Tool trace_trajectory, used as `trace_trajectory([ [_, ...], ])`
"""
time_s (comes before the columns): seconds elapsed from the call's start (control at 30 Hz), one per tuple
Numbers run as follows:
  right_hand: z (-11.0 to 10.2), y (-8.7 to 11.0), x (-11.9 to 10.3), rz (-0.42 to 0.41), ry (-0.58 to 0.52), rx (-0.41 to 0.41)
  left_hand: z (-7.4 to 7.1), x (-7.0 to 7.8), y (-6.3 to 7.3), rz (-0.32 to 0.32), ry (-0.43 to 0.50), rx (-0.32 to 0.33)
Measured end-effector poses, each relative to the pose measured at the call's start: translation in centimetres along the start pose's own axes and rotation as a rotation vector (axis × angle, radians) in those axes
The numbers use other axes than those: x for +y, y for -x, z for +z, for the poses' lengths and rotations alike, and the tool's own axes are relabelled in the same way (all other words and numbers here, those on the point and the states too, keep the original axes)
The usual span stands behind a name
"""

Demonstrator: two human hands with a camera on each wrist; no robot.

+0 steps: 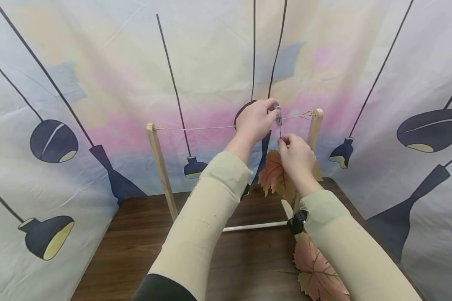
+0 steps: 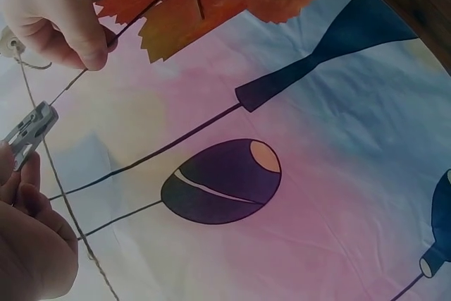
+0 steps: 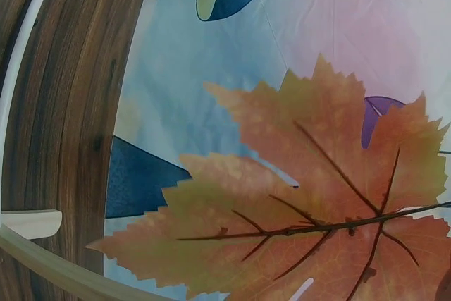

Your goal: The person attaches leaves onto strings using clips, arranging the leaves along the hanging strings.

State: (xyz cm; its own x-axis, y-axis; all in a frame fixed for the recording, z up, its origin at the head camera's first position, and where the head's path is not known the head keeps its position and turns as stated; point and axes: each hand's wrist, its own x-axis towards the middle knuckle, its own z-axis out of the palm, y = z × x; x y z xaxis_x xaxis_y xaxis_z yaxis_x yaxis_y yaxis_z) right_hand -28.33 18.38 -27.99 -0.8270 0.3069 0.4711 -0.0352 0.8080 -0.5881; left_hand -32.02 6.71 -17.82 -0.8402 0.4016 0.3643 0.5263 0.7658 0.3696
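Observation:
My left hand [image 1: 254, 122] pinches a grey clothespin [image 1: 278, 114] at the string [image 1: 203, 128], which runs between two wooden posts. Just below it, my right hand [image 1: 296, 158] holds the thin dark stem of an orange artificial maple leaf [image 1: 274, 173] between thumb and fingertips. The stem's upper end meets the tip of the clothespin [image 2: 44, 121] in the left wrist view; whether the jaws grip it, I cannot tell. Broad and hanging, the leaf [image 3: 310, 230] fills much of the right wrist view, its veins dark brown.
A second maple leaf [image 1: 318, 271] lies on the dark wooden table [image 1: 109, 246] under my right forearm. Left post [image 1: 160, 167] and right post [image 1: 314, 130] hold up the string. A white rod [image 1: 254, 227] crosses low between them. Behind hangs a cloth printed with lamps.

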Motion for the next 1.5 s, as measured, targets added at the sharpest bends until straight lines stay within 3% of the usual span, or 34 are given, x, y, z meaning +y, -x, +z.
trace_trajectory([
  [0.9,-1.0,-0.6,0.6,0.040,-0.001,0.039,0.8,1.8,-0.9,0.043,-0.052,-0.026],
  [1.2,-0.3,-0.8,0.1,0.033,-0.015,0.047,0.3,1.1,-0.5,0.049,-0.083,-0.003],
  [1.5,-0.2,-0.9,0.1,0.034,-0.003,0.049,0.6,0.8,-0.7,0.030,-0.046,-0.066],
])
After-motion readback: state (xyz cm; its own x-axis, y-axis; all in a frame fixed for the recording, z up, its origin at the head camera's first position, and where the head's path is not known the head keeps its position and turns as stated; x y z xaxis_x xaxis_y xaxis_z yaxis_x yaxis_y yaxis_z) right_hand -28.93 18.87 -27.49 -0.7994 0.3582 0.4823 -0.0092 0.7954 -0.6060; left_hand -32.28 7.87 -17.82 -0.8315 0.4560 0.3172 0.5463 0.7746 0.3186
